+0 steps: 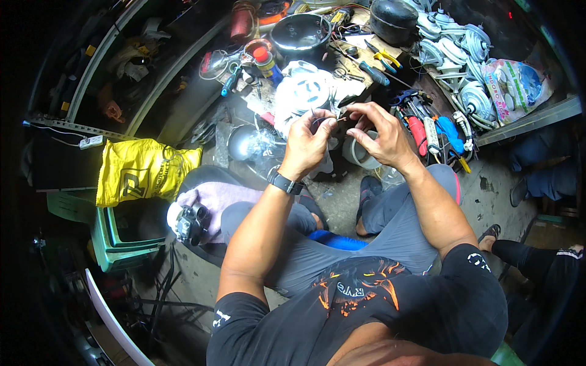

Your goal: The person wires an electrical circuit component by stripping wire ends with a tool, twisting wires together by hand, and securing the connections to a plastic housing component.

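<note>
My left hand (310, 141) is closed in a pinch on a thin dark wire (318, 119). A bare, coppery end of the wire points toward my right hand (386, 135). That hand hovers just to the right, its fingers bent and the thumb apart from them, with nothing visible between. Just beyond my hands, brightly lit, is a white round part with slots (310, 91). A shiny silver dome (246, 143) lies to the left of my left hand, next to clear plastic. Below my right hand stands a whitish tub (361, 152), partly hidden.
A black bowl (300, 35), a red-capped spray can (267, 64) and yellow-handled pliers (387, 59) crowd the bench. Several hand tools, including a red-handled one (417, 134), stand at right, below piled grey-white motor parts (455, 46). A yellow bag (143, 172) lies left. Another person's leg (519, 253) shows at right.
</note>
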`<move>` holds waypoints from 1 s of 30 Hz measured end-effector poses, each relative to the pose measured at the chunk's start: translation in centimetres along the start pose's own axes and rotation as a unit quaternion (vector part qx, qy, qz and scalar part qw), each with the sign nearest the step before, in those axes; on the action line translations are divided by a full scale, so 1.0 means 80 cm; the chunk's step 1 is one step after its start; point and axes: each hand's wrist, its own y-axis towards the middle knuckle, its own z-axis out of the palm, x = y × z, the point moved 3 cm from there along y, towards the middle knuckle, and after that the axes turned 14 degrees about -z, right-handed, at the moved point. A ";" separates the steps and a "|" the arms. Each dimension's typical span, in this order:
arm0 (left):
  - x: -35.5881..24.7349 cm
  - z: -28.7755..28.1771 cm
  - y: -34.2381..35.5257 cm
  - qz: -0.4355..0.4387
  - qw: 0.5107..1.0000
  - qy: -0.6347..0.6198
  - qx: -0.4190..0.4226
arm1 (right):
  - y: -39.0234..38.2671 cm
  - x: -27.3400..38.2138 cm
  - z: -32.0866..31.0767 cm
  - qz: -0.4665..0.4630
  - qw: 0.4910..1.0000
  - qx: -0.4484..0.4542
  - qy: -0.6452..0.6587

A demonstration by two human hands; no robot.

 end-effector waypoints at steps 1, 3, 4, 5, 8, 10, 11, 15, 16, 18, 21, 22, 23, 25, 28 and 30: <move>0.001 -0.001 0.001 -0.021 1.000 -0.014 0.014 | 0.001 -0.001 0.002 -0.082 0.995 -0.032 -0.042; 0.004 0.001 0.002 -0.049 0.997 -0.045 0.029 | 0.006 0.001 0.007 -0.148 0.984 -0.036 -0.092; 0.005 0.002 0.001 -0.064 0.996 -0.059 0.036 | 0.006 -0.003 0.009 -0.157 0.982 -0.030 -0.101; 0.006 0.003 0.001 -0.078 0.993 -0.072 0.043 | 0.005 -0.004 0.008 -0.142 0.984 -0.026 -0.106; 0.009 0.003 0.000 -0.066 0.996 -0.047 0.048 | 0.007 -0.005 0.015 -0.045 0.998 -0.025 -0.048; 0.000 0.005 -0.003 0.045 0.996 0.081 -0.010 | -0.018 -0.032 0.033 0.305 0.865 -0.018 0.398; -0.005 0.009 -0.004 0.100 0.984 0.144 -0.038 | -0.029 -0.043 0.034 0.375 0.731 -0.012 0.570; 0.016 0.003 0.003 -0.029 0.999 -0.016 0.010 | -0.014 -0.026 0.015 0.277 0.899 -0.020 0.340; 0.017 -0.001 0.005 -0.049 0.998 -0.039 0.030 | -0.008 -0.013 0.004 0.095 0.990 -0.010 0.100; 0.016 -0.004 0.006 -0.082 0.993 -0.070 0.051 | 0.005 0.003 0.000 -0.058 0.998 -0.011 -0.037; 0.015 0.000 0.005 -0.081 0.992 -0.069 0.073 | 0.013 -0.004 0.003 -0.169 0.979 -0.005 -0.113; 0.014 0.001 0.005 -0.071 0.993 -0.061 0.077 | 0.013 -0.007 0.005 -0.181 0.976 0.008 -0.123; 0.012 0.002 0.004 -0.056 0.995 -0.039 0.069 | 0.008 -0.014 0.008 -0.057 0.998 0.003 -0.012; 0.007 0.002 0.001 -0.024 0.999 0.005 0.047 | -0.008 -0.020 0.023 0.189 0.959 -0.004 0.211; -0.002 0.006 -0.006 -0.022 0.995 -0.055 0.076 | -0.028 -0.037 0.033 0.337 0.838 -0.062 0.425; 0.000 0.000 -0.004 -0.074 0.982 -0.126 0.120 | -0.031 -0.042 0.026 0.343 0.829 -0.069 0.435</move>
